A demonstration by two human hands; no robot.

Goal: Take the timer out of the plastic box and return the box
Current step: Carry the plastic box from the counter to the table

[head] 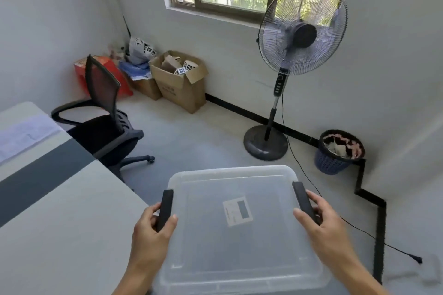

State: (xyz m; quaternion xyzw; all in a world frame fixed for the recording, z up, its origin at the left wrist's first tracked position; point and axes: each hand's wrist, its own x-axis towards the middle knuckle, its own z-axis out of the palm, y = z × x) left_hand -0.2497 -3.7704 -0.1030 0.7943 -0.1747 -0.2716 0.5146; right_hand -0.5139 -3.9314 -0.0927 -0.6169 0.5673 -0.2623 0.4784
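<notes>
A clear plastic box (239, 254) with its translucent lid on is held in the air in front of me, above the floor and just right of the table. Through the lid a small white timer (237, 211) with a dark screen shows inside, near the middle. My left hand (151, 227) grips the black latch handle on the box's left side. My right hand (323, 225) grips the black latch handle on the right side. Both forearms reach in from the bottom edge.
A grey-white table (60, 223) with a dark stripe and papers lies to the left. A black office chair (105, 122) stands beyond it. Cardboard boxes (182, 86) sit in the far corner. A standing fan (299, 55), its cable and a waste basket (340, 151) are on the right.
</notes>
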